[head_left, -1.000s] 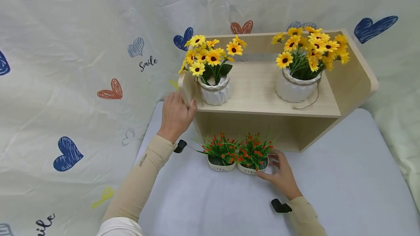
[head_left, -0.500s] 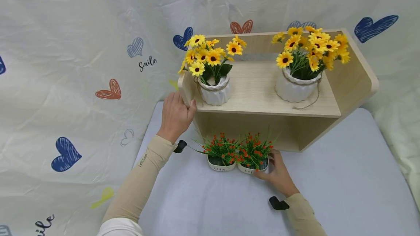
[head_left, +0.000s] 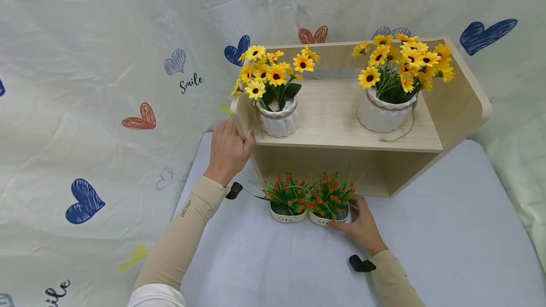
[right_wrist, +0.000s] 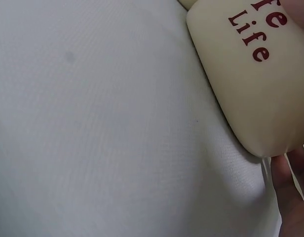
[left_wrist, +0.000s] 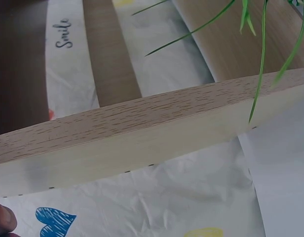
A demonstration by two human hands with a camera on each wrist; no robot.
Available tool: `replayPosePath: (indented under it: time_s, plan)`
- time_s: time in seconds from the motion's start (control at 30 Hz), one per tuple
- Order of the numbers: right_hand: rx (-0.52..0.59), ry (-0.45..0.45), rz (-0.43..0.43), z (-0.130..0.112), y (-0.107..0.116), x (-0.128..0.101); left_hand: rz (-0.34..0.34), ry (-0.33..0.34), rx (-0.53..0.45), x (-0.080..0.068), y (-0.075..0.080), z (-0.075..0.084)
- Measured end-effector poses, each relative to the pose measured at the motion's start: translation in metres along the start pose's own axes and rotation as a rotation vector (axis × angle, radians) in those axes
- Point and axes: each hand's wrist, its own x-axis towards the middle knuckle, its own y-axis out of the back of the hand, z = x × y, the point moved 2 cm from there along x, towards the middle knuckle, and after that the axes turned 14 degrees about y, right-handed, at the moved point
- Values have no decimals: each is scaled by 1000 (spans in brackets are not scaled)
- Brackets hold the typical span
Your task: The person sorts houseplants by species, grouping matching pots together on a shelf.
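Bright, even, diffuse light fills the head view, and only soft, faint shadows fall beneath the wooden shelf [head_left: 341, 141] and its far recess, with no glare on the white table cover [head_left: 448, 231]. That view is sharp in the middle but bows at the edges, so the right end of the shelf flares outward. The left wrist view is crisp on the shelf edge [left_wrist: 142, 138] though dark at its far left, while the right wrist view is very close, with the cream pot [right_wrist: 250, 84] slightly soft.

The left hand [head_left: 228, 150] grips the wooden shelf [head_left: 341, 122] — the right hand [head_left: 362, 226] holds a red-flowered pot [head_left: 329, 205].
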Motion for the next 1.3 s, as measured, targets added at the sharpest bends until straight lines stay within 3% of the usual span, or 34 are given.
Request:
replayPosePath:
  time_s: [0.27, 0.7, 1.1, 1.3]
  plan:
    - [4, 15, 14, 1, 2, 2, 7, 6, -12, 0, 1, -1]
    - [-4, 132, 96, -1, 25, 14, 6, 3, -9, 0, 1, -2]
    - [-34, 138, 143, -1, 52, 30, 4, 4, -18, 0, 0, -2]
    - [-76, 72, 140, 5, 64, 35, 4, -4, -13, 0, 0, -1]
